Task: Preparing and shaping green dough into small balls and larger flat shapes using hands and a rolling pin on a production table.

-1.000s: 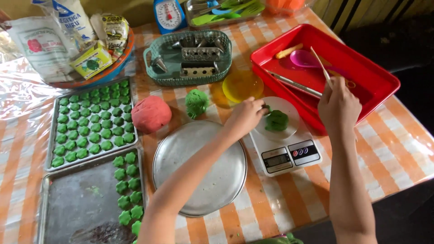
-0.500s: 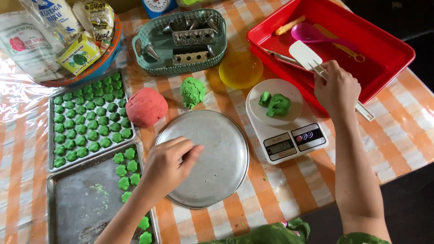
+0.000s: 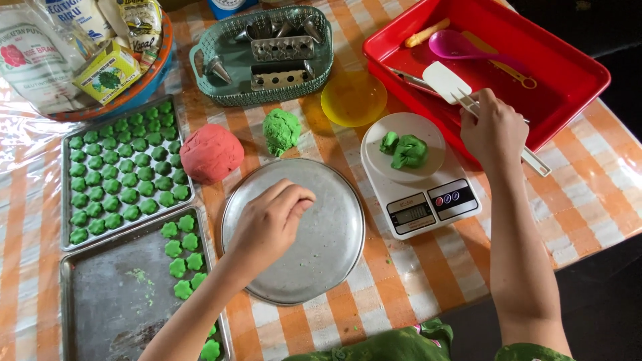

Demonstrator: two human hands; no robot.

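Observation:
My left hand (image 3: pixel 269 224) hovers over the round metal plate (image 3: pixel 328 234), fingertips pinched together; whether it holds a bit of dough is hidden. My right hand (image 3: pixel 493 127) grips a white spatula (image 3: pixel 447 82) at the near rim of the red tray (image 3: pixel 575 63). Two green dough pieces (image 3: pixel 403 150) lie on the white kitchen scale (image 3: pixel 421 200). A green dough lump (image 3: pixel 281 130) and a red dough ball (image 3: pixel 211 153) sit behind the plate.
Two metal baking trays stand at left: one (image 3: pixel 127 170) full of green shaped cookies, the nearer one (image 3: pixel 114 301) with several along its right side. A teal basket (image 3: pixel 264 50) of metal moulds, a yellow lid (image 3: pixel 353 98) and packets in a bowl (image 3: pixel 100 53) lie at the back.
My left hand has drawn back from the scale to above the metal plate. My right hand with the spatula has barely shifted near the red tray.

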